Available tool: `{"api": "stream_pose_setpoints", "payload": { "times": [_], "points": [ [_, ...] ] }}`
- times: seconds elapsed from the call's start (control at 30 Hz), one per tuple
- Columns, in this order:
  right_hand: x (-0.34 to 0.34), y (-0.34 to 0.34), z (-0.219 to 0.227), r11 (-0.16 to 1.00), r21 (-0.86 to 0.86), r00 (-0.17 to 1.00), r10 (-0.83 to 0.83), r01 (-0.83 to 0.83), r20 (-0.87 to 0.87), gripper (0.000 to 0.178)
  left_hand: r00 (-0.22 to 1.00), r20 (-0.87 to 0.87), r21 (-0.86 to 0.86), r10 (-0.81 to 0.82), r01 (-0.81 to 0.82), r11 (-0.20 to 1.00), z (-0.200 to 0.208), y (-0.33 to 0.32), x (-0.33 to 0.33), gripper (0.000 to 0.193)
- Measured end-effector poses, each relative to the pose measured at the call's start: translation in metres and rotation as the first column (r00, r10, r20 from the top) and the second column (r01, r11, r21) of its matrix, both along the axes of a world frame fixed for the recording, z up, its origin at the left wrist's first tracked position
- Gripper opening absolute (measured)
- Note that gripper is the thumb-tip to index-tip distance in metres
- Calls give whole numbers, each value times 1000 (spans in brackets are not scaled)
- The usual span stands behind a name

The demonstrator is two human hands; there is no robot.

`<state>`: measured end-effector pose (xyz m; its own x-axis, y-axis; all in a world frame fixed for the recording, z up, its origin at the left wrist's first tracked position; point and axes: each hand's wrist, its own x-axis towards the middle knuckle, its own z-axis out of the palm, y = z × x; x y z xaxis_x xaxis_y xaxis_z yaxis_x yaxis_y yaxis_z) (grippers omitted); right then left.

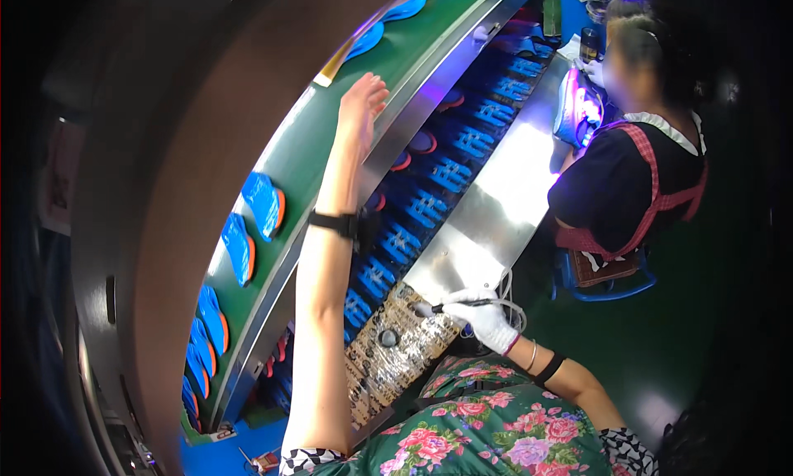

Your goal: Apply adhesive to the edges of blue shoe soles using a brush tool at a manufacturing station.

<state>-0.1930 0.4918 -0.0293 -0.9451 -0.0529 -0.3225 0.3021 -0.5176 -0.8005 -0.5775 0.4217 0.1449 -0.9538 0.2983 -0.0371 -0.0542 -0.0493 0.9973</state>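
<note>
My bare left hand (362, 108) reaches up over the edge of the green conveyor belt (310, 158), its fingers stretched out and nothing visible in them. Just beyond it on the belt lie blue shoe soles (368, 40). My right hand (487, 321), in a white glove, is closed round a slim dark-handled tool that looks like a brush (438, 308). The tool's tip hovers at the far end of a worktop (413, 331) wrapped in shiny film. On that worktop sits a small round dark pot (388, 338).
More blue soles with orange edges (266, 205) lie along the belt at left. Beneath the belt runs a dark shelf lined with blue patterned material (425, 203). A metal bench (471, 228) leads to a seated co-worker (628, 162) handling a shoe (572, 108) under purple light.
</note>
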Motion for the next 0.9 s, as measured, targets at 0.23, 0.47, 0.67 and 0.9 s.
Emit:
{"api": "stream_pose_setpoints", "payload": {
  "times": [0.23,0.47,0.67,0.9],
  "points": [
    [0,33,-19,958,266,989,-72,104,-127,14,760,-571,-721,-312,-282,633,-54,110,-167,75],
    [3,26,-16,989,149,997,-13,24,-74,15,802,-509,-823,-314,-345,451,-62,60,-262,94],
    [-12,26,-16,991,137,989,12,8,-146,15,894,-396,-846,-210,-267,461,-39,37,-239,60],
    [-15,11,-2,985,133,984,129,-112,-126,17,974,-227,-86,9,-29,996,-10,-17,-137,52]
  ]
}}
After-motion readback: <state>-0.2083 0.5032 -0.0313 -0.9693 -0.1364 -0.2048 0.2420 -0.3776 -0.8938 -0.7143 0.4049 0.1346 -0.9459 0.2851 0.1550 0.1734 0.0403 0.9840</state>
